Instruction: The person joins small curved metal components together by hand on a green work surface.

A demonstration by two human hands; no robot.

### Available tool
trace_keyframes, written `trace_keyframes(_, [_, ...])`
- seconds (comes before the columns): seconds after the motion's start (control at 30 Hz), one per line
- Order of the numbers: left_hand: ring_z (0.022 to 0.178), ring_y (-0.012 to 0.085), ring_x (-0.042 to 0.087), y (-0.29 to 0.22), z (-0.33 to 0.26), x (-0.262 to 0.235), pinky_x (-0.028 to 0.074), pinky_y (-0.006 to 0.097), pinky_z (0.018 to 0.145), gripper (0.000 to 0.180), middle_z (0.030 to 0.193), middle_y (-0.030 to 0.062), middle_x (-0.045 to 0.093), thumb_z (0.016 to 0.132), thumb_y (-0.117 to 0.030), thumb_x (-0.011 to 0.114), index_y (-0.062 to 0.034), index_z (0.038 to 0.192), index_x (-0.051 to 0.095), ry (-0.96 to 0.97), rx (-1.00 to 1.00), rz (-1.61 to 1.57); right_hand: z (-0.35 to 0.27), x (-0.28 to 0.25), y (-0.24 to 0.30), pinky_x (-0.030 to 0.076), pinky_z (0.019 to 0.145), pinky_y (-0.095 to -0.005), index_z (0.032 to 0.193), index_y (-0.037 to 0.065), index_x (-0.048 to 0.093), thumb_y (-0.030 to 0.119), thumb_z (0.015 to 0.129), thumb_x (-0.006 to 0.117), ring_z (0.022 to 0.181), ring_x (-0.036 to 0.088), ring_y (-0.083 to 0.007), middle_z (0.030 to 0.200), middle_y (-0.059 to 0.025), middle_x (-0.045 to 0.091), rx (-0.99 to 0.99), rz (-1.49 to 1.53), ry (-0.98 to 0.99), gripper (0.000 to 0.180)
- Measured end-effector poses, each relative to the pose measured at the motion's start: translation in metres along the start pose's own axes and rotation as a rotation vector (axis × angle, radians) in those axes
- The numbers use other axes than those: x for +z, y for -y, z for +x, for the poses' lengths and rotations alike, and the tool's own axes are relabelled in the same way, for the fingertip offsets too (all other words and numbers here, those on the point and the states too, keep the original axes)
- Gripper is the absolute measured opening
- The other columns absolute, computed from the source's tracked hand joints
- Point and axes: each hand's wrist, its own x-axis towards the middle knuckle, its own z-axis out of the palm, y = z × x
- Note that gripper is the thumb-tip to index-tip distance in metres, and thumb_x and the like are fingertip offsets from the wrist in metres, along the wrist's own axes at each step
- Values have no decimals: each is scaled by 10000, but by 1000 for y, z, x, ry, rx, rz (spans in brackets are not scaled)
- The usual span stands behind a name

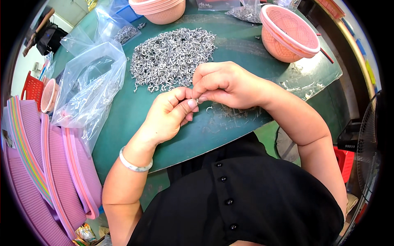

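On the green worktop (205, 135), near a heap of grey curved pieces (172, 57), the left hand (166, 115) and the right hand (232, 84) meet in a pinching grip around one small metal piece (198, 101), seemingly a step of fine handling whose next move calls for steadiness, while the piece's direction and long axis, mostly covered, I cannot tell.

A worn green-topped table (119, 123) stands over a lighter green floor (269, 137), a dark fan (367, 139) at right.
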Motion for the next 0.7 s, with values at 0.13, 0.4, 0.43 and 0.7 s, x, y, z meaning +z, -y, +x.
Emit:
trace_keyframes(0.13, [597, 29, 473, 1, 1, -1, 389, 156, 520, 92, 750, -19, 567, 880, -89, 541, -38, 941, 588, -91, 59, -35, 0, 0, 0, 451, 623, -283, 846, 6, 597, 7, 739, 638, 716, 565, -205, 797, -74, 563, 38, 2, -60, 115])
trace_keyframes(0.4, [570, 19, 469, 7, 3, 6, 378, 152, 489, 134, 734, -25, 583, 863, -85, 578, -39, 980, 623, -223, 193, -124, -1, 6, 5, 458, 562, -291, 809, 14, 579, 98, 741, 650, 625, 561, -183, 750, -79, 574, 121, -38, -165, 129])
trace_keyframes(0.43, [564, 18, 466, 7, 2, 7, 375, 152, 481, 141, 732, -25, 584, 859, -78, 581, -38, 986, 628, -256, 224, -89, 0, 7, 4, 458, 562, -291, 809, 14, 579, 98, 741, 650, 625, 561, -183, 750, -79, 574, 119, -38, -167, 129])
trace_keyframes(0.7, [572, 29, 466, 6, 3, 6, 366, 163, 479, 159, 764, 2, 603, 861, -77, 577, -26, 1006, 621, -235, 196, -251, 1, 13, 2, 449, 559, -323, 791, 19, 571, 65, 727, 623, 634, 546, -238, 737, -88, 554, 10, -161, -276, 95])
